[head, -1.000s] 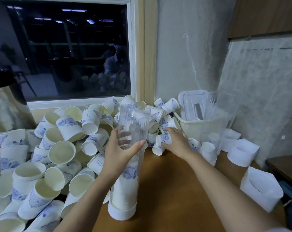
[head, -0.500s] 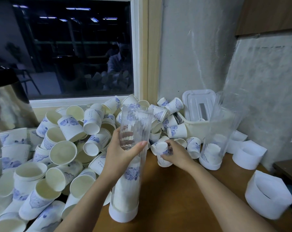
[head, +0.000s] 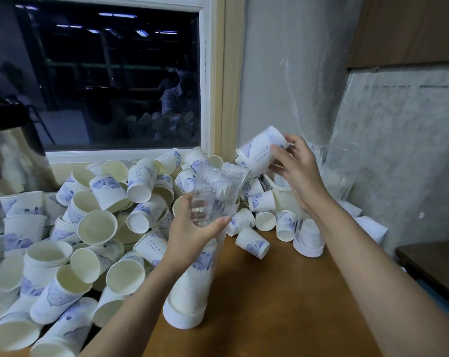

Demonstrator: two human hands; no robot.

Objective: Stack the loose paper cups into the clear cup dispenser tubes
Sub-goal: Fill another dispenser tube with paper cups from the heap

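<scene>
At the middle of the desk (head: pixel 282 305) a clear tube (head: pixel 214 191) stands upright on its white base cap (head: pixel 183 316), and a stack of nested cups (head: pixel 192 287) fills its lower part. The left hand (head: pixel 192 235) grips the tube a little below its open top, with the thumb lying across the near side and the fingers curled round the far side. Above and to the right of that opening, the right hand (head: pixel 295 163) holds one paper cup (head: pixel 259 153) in the air. Its fingers and thumb are curled round the cup's narrow end. The cup is tilted, with its wide rim pointing down and left toward the top of the tube, close to it.

A big pile of loose cups (head: pixel 97 228), white with blue prints, lies to the left of the tube and behind it, heaped up to the window sill (head: pixel 115 157). A few more cups (head: pixel 251 244) lie on the desk between the tube and the right forearm. Just behind that forearm stands what seems to be a second clear tube (head: pixel 308 239) with cups inside, though the arm hides most of it. A white basket (head: pixel 280 188) sits against the wall beyond it. At the far left is a shiny metal urn (head: pixel 12 161), and a dark window (head: pixel 115 73) is above the pile.
</scene>
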